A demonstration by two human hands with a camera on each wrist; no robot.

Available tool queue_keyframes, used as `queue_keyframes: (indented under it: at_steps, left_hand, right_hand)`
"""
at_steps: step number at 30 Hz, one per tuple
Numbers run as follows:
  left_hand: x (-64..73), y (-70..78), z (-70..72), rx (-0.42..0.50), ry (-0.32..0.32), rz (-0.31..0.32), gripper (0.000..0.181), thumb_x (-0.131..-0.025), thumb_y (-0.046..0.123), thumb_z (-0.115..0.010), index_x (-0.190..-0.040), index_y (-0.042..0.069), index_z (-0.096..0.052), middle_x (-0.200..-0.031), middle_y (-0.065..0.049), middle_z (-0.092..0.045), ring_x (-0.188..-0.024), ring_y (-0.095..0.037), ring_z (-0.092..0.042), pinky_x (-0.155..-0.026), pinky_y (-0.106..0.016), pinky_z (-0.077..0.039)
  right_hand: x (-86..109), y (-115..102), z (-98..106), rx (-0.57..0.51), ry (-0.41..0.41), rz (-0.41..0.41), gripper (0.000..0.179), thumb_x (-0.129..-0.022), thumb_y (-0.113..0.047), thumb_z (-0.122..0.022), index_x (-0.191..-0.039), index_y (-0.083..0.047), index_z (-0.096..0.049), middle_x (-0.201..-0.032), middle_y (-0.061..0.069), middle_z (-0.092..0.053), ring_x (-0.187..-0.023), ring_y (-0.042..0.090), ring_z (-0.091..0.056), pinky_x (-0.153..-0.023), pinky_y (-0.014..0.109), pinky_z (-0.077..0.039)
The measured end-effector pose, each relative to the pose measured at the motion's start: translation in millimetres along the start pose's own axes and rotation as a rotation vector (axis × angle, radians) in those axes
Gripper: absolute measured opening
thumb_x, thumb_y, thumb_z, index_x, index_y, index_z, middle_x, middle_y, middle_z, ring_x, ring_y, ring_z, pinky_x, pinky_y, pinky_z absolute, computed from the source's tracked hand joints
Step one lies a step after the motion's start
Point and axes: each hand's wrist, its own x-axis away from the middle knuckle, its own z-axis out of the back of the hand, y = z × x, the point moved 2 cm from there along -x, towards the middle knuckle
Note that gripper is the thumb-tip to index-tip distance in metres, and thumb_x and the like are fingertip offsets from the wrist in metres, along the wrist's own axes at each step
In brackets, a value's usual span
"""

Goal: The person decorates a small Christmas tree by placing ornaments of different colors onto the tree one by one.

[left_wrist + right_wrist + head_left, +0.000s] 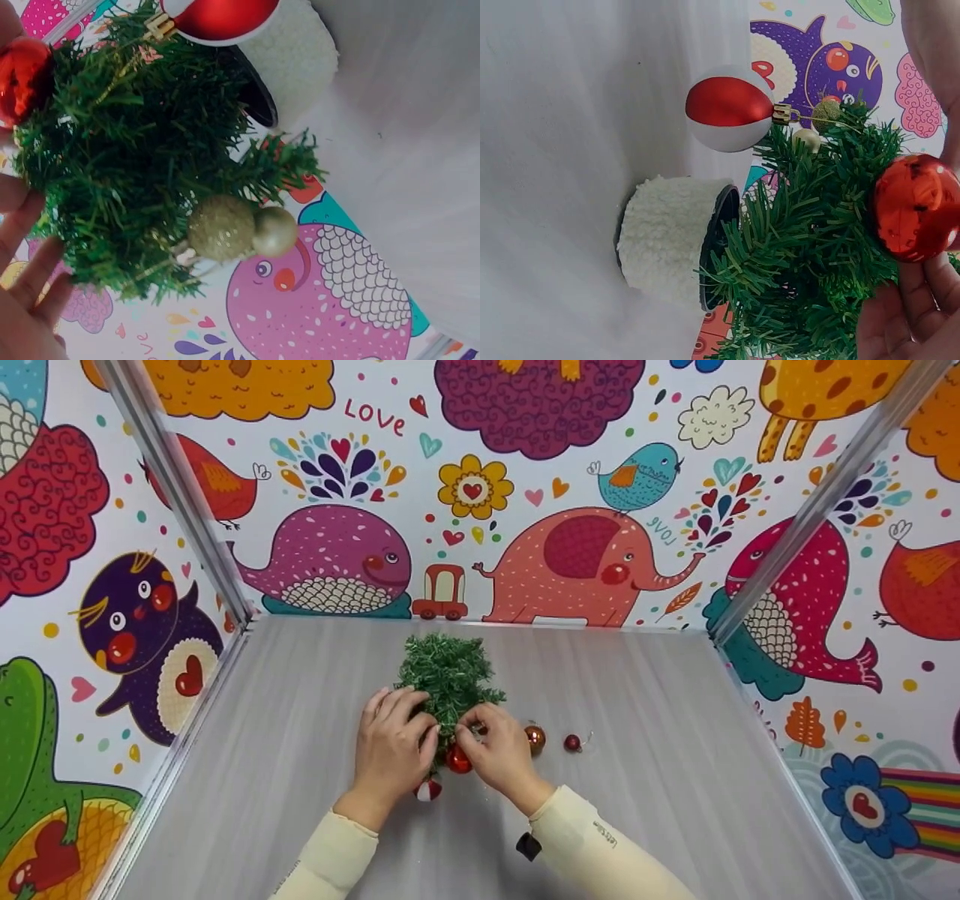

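Note:
A small green tinsel Christmas tree [442,667] stands on the table in a white fuzzy pot [671,240]. A shiny red Christmas ball [459,759] hangs at its near side, under my hands. My right hand [499,746] pinches the ball's thin string between thumb and index finger. My left hand [394,742] is against the branches, its thumb and index finger meeting near the string; its other fingers [37,277] lie along the greenery. Their exact hold is partly hidden. A red-and-white ball [727,109] and gold baubles [221,227] hang on the tree.
Right of the tree, an orange-brown ball [535,740] and a small dark red ball [573,743] with a string lie on the grey table [637,810]. Printed cartoon panels [450,532] and metal frame posts [176,495] surround the table.

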Motion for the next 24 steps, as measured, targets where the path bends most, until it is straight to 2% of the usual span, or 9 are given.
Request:
queue_keyframes:
  at_steps: [6,11,16,24]
  left_hand:
    - [2.1,-3.5,1.1,0.010,-0.037,-0.034,0.008,-0.081,0.019,-0.078,-0.078,0.013,-0.074,-0.116,-0.009,-0.067,-0.118,-0.031,-0.057,-0.108,-0.051,-0.032]
    - [2.8,-5.4,3.1,0.011,-0.057,-0.053,0.007,-0.080,0.018,-0.077,-0.077,0.013,-0.074,-0.117,-0.009,-0.067,-0.119,-0.031,-0.056,-0.108,-0.052,-0.033]
    - [2.7,-7.1,4.4,0.017,-0.059,-0.070,0.005,-0.080,0.015,-0.075,-0.079,0.011,-0.074,-0.116,-0.009,-0.067,-0.120,-0.031,-0.056,-0.109,-0.052,-0.032]
    - [2.2,-5.3,4.1,0.026,-0.031,-0.062,0.008,-0.079,0.021,-0.074,-0.078,0.013,-0.071,-0.115,-0.009,-0.067,-0.118,-0.031,-0.057,-0.107,-0.052,-0.034]
  right_hand:
    - [-1.4,-1.3,1.8,0.016,-0.051,-0.041,0.009,-0.089,-0.016,-0.067,-0.084,-0.023,-0.066,-0.085,-0.012,-0.062,-0.077,0.012,-0.059,-0.066,0.031,-0.050]
    - [-2.5,-1.7,2.1,0.033,-0.095,-0.021,0.010,-0.090,-0.017,-0.067,-0.083,-0.024,-0.067,-0.087,-0.012,-0.062,-0.082,0.015,-0.060,-0.070,0.033,-0.050]
    - [-3.2,-1.8,1.6,0.066,-0.080,0.025,0.010,-0.090,-0.017,-0.068,-0.083,-0.023,-0.067,-0.087,-0.011,-0.062,-0.081,0.021,-0.061,-0.071,0.034,-0.050]
    - [-3.2,-3.4,1.4,0.056,-0.056,0.032,0.009,-0.089,-0.015,-0.069,-0.083,-0.020,-0.067,-0.086,-0.008,-0.062,-0.081,0.023,-0.061,-0.070,0.034,-0.050]
